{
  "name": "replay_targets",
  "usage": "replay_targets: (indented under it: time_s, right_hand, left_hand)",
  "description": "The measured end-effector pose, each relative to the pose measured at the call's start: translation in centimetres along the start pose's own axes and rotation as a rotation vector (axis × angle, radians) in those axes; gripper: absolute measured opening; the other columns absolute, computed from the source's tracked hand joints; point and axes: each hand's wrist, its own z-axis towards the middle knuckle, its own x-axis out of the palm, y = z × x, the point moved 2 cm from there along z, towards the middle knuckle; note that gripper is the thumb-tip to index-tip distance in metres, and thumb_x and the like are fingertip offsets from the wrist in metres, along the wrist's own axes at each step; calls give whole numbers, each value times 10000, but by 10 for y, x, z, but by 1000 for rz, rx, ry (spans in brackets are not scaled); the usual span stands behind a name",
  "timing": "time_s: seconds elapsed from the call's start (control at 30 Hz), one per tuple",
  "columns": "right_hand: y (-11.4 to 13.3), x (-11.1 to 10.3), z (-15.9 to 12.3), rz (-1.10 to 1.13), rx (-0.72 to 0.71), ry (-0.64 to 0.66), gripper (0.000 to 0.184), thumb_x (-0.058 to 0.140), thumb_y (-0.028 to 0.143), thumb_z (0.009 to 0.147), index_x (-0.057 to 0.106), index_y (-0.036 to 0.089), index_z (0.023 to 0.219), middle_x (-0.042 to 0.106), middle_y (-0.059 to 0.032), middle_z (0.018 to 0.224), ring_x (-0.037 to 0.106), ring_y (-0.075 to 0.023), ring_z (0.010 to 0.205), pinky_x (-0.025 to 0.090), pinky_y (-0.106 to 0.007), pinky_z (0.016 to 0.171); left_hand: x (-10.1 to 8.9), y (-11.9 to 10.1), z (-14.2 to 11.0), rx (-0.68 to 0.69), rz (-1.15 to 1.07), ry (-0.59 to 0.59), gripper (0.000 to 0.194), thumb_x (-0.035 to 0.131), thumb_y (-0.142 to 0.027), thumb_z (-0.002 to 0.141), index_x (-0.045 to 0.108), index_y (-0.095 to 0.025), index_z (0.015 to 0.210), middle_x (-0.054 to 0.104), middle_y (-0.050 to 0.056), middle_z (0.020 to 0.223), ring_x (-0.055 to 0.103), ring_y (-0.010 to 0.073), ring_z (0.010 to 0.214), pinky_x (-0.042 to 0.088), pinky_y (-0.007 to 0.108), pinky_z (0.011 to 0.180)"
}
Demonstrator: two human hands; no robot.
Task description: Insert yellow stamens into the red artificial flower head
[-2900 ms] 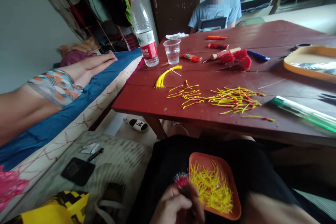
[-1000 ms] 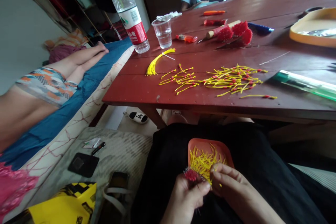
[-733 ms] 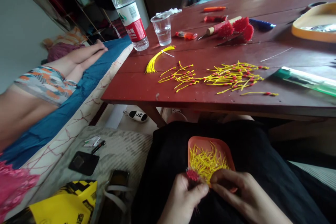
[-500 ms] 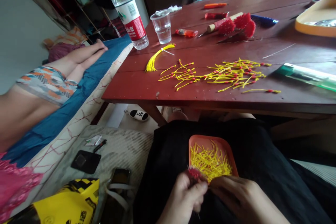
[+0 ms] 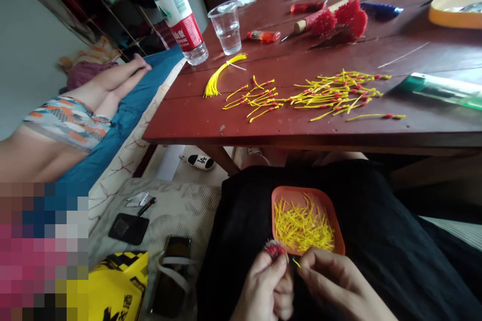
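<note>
My left hand [image 5: 265, 288] is closed round a small red tuft [image 5: 274, 249] that sticks up above the fingers. My right hand [image 5: 331, 283] pinches a short yellow strand [image 5: 296, 263] right beside the tuft. Both hands hover over my black-clothed lap, just below an orange tray [image 5: 285, 193] filled with loose yellow strands [image 5: 303, 223].
A dark red table [image 5: 211, 125] ahead carries yellow strands with red tips [image 5: 331, 98], a yellow bundle [image 5: 218, 77], red tufts [image 5: 341, 15], a plastic cup [image 5: 227, 27], a water bottle [image 5: 176, 12], a lighter [image 5: 263, 36], a yellow tray [image 5: 454, 7]. A person lies on the bed at left; another sits across. Phones [image 5: 128, 228] and a yellow bag [image 5: 116, 286] lie beside me.
The view has tilted down. My right hand came in over the tray, picked a yellow strand and brought it beside the red tuft in my left hand.
</note>
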Motion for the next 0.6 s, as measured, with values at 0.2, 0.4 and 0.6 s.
replay_targets:
  time_s: [0.2,0.4,0.6]
  right_hand:
    - [-5,3,-2,-18,-18,-26,411,615,552,678,529,164,570,371,61,488,269,-91,468,218,-227,444]
    - [-7,7,-2,3,-5,-57,409,628,545,666,524,163,563,382,58,485,290,-94,470,229,-232,454]
    - [-14,9,3,21,10,31,395,604,534,700,508,169,582,390,61,491,298,-88,457,237,-216,440]
  left_hand:
    - [-3,3,1,58,-82,-45,413,717,-406,584,363,-195,551,305,-132,383,167,-8,298,92,185,348]
    - [-5,5,0,91,-111,-105,303,722,-349,571,493,-163,640,302,-136,386,158,-3,322,92,184,361]
    - [-12,6,-1,64,-164,-124,326,738,-378,546,510,-162,634,295,-135,367,183,0,305,75,185,359]
